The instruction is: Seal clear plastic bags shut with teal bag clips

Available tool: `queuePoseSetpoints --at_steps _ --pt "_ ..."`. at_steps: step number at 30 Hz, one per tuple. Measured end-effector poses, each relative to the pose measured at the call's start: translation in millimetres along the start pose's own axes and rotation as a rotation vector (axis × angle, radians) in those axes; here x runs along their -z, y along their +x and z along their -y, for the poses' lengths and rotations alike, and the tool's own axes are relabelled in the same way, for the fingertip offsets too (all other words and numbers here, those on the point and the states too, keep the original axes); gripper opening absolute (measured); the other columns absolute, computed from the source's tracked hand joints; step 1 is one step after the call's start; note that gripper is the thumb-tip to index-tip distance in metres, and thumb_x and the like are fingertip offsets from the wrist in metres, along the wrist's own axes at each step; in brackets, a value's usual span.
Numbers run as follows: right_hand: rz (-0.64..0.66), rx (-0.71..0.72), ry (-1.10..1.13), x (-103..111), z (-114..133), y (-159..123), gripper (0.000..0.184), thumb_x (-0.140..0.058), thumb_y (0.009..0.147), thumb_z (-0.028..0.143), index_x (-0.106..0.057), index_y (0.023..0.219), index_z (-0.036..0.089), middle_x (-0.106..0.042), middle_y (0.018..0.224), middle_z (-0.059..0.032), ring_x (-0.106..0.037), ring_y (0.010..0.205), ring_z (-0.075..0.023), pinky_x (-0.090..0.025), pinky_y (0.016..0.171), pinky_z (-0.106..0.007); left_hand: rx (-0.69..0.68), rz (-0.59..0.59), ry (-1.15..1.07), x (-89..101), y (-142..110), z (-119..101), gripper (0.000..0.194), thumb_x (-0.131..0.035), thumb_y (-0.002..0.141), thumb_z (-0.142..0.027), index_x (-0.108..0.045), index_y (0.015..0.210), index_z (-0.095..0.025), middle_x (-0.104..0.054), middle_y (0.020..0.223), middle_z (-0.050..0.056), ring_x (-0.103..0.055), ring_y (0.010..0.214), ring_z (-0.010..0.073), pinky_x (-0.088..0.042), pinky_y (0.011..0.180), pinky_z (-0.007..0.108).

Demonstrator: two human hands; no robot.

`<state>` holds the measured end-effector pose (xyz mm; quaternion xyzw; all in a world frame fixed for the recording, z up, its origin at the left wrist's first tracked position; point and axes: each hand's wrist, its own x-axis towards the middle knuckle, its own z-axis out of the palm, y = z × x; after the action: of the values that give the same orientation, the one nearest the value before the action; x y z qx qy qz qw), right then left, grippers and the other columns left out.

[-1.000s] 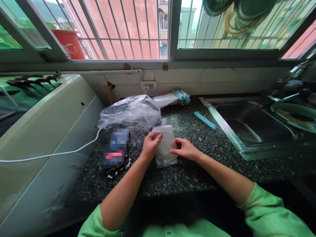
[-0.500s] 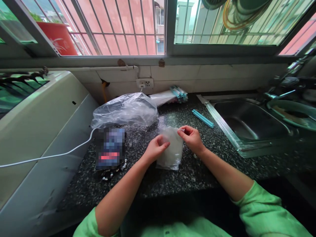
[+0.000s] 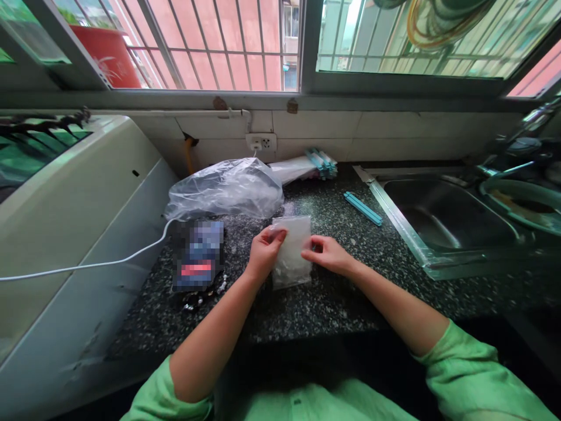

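Note:
A small clear plastic bag (image 3: 293, 251), flat and upright, is held just over the dark speckled counter. My left hand (image 3: 264, 252) grips it by its left side, thumb across the front. At the bag's right edge, the thumb and bent fingers of my right hand (image 3: 329, 254) close on the plastic. Whether it is one bag or a thin stack, I cannot tell. Beyond my hands lies a large, crumpled clear plastic bag (image 3: 228, 188). Light-blue strips (image 3: 363, 209) rest on the counter to the right.
A sink (image 3: 451, 213) is set in on the right, with a basin (image 3: 521, 202) beside it. A phone-like object (image 3: 199, 255), blurred out, and a beaded string (image 3: 222, 285) lie left. More blue-ended plastic (image 3: 322, 164) sits by the wall socket (image 3: 262, 142). A white cable (image 3: 109, 263) crosses at left.
The small bag has shifted left and up and stands straighter. My right hand has slid from its top corner down to the right edge. My left hand has moved slightly left.

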<state>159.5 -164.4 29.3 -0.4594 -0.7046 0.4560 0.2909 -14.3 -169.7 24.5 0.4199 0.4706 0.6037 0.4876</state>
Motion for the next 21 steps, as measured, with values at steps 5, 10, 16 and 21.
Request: queuePoseSetpoints --at_steps 5,10,16,21 --pt "0.049 -0.021 -0.229 -11 -9 -3 0.011 -0.06 0.071 0.022 -0.061 0.062 0.016 -0.058 0.059 0.0014 -0.05 0.056 -0.0097 -0.037 0.056 -0.022 -0.064 -0.023 -0.048 1.2 0 -3 0.032 -0.076 0.055 -0.042 -0.068 0.072 -0.017 -0.069 0.074 0.002 -0.061 0.072 0.0151 -0.046 0.075 0.028" --pt "0.091 0.063 -0.247 -8 -4 -3 0.009 -0.061 0.072 0.021 -0.063 0.065 0.016 -0.06 0.06 0.002 -0.05 0.056 -0.009 -0.037 0.056 -0.021 -0.078 -0.017 0.019 -0.5 -3 -6 0.029 -0.073 0.06 -0.041 -0.068 0.073 -0.016 -0.07 0.075 0.003 -0.061 0.071 0.0154 -0.047 0.071 0.027" --pt "-0.291 0.056 -0.56 68 -23 12 0.018 -0.055 0.081 0.027 -0.068 0.086 0.017 -0.068 0.086 -0.0068 -0.059 0.077 -0.017 -0.044 0.072 -0.029 0.008 -0.039 -0.01 1.4 -2 -1 0.028 -0.072 0.059 -0.04 -0.067 0.072 -0.016 -0.067 0.065 0.001 -0.053 0.055 0.0111 -0.041 0.056 0.022" --pt "-0.67 -0.169 -1.017 134 -55 16 0.022 -0.053 0.081 0.025 -0.071 0.09 0.016 -0.065 0.092 -0.0133 -0.057 0.087 -0.0251 -0.042 0.071 -0.034 0.027 -0.051 0.009 -0.6 -5 -3 0.028 -0.072 0.057 -0.04 -0.066 0.071 -0.016 -0.061 0.057 -0.002 -0.047 0.049 0.0095 -0.036 0.05 0.021"
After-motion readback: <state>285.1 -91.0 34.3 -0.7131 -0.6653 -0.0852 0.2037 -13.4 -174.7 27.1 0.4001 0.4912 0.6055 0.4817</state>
